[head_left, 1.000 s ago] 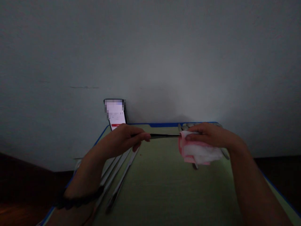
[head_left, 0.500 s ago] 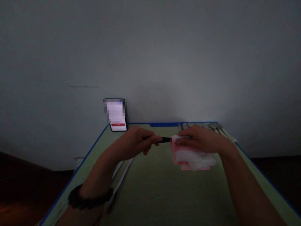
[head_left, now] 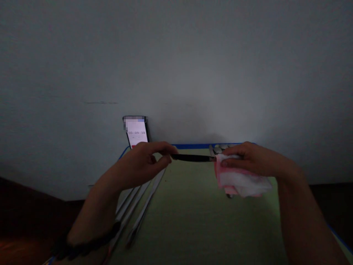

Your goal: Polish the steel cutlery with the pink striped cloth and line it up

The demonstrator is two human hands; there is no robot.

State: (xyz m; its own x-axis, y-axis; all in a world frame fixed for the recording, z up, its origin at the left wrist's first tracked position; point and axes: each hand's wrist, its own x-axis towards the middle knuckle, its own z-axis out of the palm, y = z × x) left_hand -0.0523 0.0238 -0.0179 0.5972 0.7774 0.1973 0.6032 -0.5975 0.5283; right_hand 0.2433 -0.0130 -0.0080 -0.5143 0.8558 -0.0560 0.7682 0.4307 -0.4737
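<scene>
The left hand (head_left: pixel 150 162) pinches one end of a long, narrow, dark utensil (head_left: pixel 193 158) between thumb and fingers. The right hand (head_left: pixel 252 159) grasps a folded pink and white cloth (head_left: pixel 241 179), its fingers pressing the cloth around the other end of the utensil. The utensil lies nearly level between the two hands, above the far part of a pale green table (head_left: pixel 190 213) with a blue edge; how far it reaches inside the cloth cannot be told. The cloth's loose folds hang below the right hand, and a small rounded metal end (head_left: pixel 230 196) shows just under them. Beside and below the left forearm, several long, slender metal utensils (head_left: pixel 145 206) lie slantwise on the table, partly hidden by the arm. At the far edge, near the right fingertips, shiny metal cutlery (head_left: pixel 217 150) lies in a row, partly covered by the right hand. A black phone with a lit screen (head_left: pixel 137 131) leans at the grey wall (head_left: pixel 193 73), behind the left hand. A dark, bumpy band (head_left: pixel 88 247) circles the left wrist.
</scene>
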